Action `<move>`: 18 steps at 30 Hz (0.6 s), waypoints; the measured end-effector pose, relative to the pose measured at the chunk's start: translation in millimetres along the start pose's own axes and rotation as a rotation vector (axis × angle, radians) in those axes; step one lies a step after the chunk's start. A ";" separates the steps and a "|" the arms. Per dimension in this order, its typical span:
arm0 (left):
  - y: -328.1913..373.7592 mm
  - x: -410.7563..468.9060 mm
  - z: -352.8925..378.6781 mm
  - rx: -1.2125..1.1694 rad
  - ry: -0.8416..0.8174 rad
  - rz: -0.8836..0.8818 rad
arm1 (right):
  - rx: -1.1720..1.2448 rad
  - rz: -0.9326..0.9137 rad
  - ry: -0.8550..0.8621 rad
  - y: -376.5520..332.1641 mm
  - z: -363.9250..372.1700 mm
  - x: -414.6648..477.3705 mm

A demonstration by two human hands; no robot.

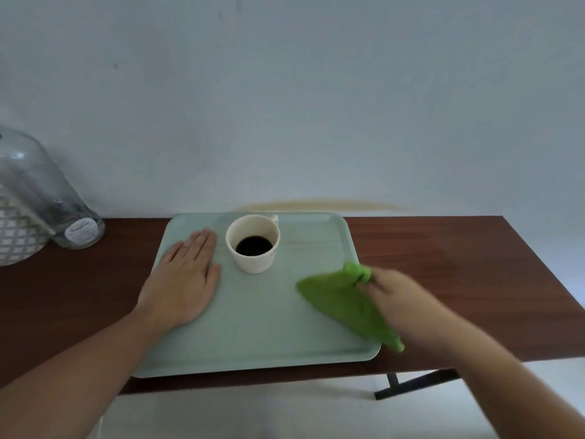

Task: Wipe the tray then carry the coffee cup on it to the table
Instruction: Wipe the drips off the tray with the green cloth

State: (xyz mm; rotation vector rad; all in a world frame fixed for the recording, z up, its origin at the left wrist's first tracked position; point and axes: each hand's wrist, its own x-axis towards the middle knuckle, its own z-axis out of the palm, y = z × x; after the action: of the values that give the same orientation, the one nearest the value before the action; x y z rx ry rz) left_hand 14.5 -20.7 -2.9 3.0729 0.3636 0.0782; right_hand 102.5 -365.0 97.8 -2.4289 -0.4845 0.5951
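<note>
A pale green tray (262, 327) lies on a dark wooden table (449, 274). A cream coffee cup (253, 243) with dark coffee stands on the tray's far middle, its handle turned to the back. My left hand (183, 280) rests flat, palm down, on the tray's left edge, just left of the cup. My right hand (399, 296) is closed on a green cloth (342, 302) that lies across the tray's right side and hangs over its right rim. The right hand and cloth are blurred by motion.
A clear glass jar (41, 191) with a round label lies tilted at the table's far left, against a white object with a grey lattice pattern (15, 236). A pale wall stands right behind the table. A black table leg (411, 383) shows below the front edge.
</note>
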 end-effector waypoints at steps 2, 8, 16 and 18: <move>-0.9 0.4 0.3 0.005 -0.006 -0.002 | -0.069 -0.002 0.131 -6.7 -27.1 17.1; -1.3 0.0 0.8 0.020 -0.002 0.006 | -0.150 -0.072 0.510 -29.2 -59.3 43.7; -0.4 -1.4 -1.2 -0.026 0.004 -0.004 | -0.360 -0.041 0.164 22.3 29.8 56.0; 1.1 -0.8 -2.7 -0.022 -0.007 -0.013 | -0.360 -0.090 0.164 30.8 31.0 55.4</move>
State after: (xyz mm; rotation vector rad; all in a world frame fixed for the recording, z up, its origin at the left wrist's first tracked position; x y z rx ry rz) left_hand 13.8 -21.8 -0.1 3.0481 0.3800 0.0703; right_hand 139.0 -348.9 39.6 -2.7470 -0.6758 0.2843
